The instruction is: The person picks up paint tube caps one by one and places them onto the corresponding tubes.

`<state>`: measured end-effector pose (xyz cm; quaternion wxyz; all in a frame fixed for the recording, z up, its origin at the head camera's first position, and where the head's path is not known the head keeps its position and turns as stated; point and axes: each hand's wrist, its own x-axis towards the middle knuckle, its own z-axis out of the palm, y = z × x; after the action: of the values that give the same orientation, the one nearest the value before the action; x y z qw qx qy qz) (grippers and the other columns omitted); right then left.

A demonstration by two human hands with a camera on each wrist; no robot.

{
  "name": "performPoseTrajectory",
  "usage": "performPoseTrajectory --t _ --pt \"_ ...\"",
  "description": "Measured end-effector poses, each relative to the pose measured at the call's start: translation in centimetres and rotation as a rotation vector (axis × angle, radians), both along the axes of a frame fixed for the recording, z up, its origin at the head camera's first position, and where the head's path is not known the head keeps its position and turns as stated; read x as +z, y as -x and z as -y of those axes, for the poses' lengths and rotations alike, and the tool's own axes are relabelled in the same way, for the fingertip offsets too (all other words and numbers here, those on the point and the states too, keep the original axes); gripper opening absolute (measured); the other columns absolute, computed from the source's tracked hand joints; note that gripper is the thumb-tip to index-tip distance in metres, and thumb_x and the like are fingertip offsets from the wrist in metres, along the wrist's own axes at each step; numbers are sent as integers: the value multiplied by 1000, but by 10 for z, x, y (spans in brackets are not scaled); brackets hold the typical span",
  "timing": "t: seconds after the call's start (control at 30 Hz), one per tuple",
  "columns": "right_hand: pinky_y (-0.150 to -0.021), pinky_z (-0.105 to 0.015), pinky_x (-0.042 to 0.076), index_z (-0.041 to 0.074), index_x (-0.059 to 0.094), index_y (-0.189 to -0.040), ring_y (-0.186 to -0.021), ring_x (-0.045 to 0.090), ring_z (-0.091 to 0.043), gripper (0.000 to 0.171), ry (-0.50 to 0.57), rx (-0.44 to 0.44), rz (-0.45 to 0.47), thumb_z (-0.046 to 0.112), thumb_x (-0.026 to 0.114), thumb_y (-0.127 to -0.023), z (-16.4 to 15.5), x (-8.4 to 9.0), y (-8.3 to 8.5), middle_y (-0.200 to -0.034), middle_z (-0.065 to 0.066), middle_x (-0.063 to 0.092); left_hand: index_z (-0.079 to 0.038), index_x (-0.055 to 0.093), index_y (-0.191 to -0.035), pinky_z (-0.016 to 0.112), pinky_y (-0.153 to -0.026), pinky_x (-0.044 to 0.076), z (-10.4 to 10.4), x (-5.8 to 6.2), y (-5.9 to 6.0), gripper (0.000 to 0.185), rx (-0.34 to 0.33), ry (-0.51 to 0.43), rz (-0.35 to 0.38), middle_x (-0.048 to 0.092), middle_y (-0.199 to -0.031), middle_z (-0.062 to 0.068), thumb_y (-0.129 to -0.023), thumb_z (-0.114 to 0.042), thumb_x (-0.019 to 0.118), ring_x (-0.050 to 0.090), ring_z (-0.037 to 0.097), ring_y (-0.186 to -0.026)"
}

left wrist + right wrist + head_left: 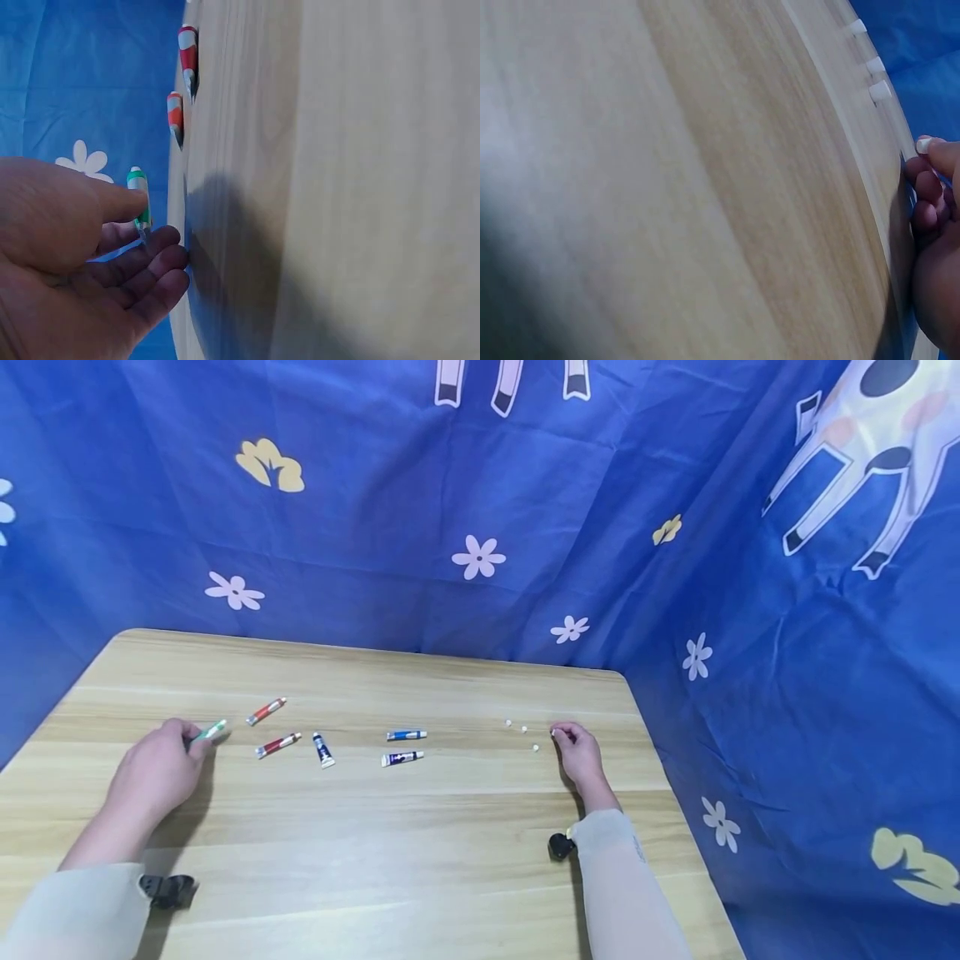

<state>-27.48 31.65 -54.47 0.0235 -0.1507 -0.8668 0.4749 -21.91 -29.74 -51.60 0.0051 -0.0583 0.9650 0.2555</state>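
Observation:
My left hand [157, 768], on the left side of the table, pinches a small green-and-white paint tube [140, 191] between thumb and fingers. The tube's white end points up and away from the palm. Over on the right, my right hand [579, 758] pinches a tiny white cap [924, 145] at its fingertips. Three similar white caps [524, 729] lie on the table just left of that hand. Close to the left hand lie an orange-red tube [266, 711] and a darker red tube [278, 745].
A dark blue tube [323, 750] lies at an angle on the wooden table [360, 860]. Further right are a blue tube [406, 735] and a purple tube [402, 758]. A blue printed curtain [360, 543] hangs behind the table and along its right side.

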Motion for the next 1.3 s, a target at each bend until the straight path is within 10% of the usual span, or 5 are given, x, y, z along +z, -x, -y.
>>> performPoseTrajectory --t 0.43,0.87,1.3 --pt "-94 -24 50 5 73 -125 -106 67 -15 22 123 -49 -43 19 60 -112 -4 -3 -1 -121 -17 76 10 46 -142 69 -87 46 -20 7 -30 54 35 -155 2 60 -134 44 -115 -37 50 60 63 -113" --pt "-84 -17 57 2 71 -128 -96 66 -11 24 275 -104 -68 16 58 -112 -6 -5 -1 -116 -14 75 3 56 -138 27 -62 46 -36 9 -45 55 43 -242 -42 75 -113 22 -109 -44 64 60 1 -71" --pt "-83 -19 57 -9 64 -133 -90 66 -9 30 512 -218 -209 13 57 -113 -12 -10 -10 -106 -7 74 -2 60 -135 29 -55 52 -55 4 -61 54 117 -378 -34 70 -90 -17 -109 -50 62 66 10 -60"
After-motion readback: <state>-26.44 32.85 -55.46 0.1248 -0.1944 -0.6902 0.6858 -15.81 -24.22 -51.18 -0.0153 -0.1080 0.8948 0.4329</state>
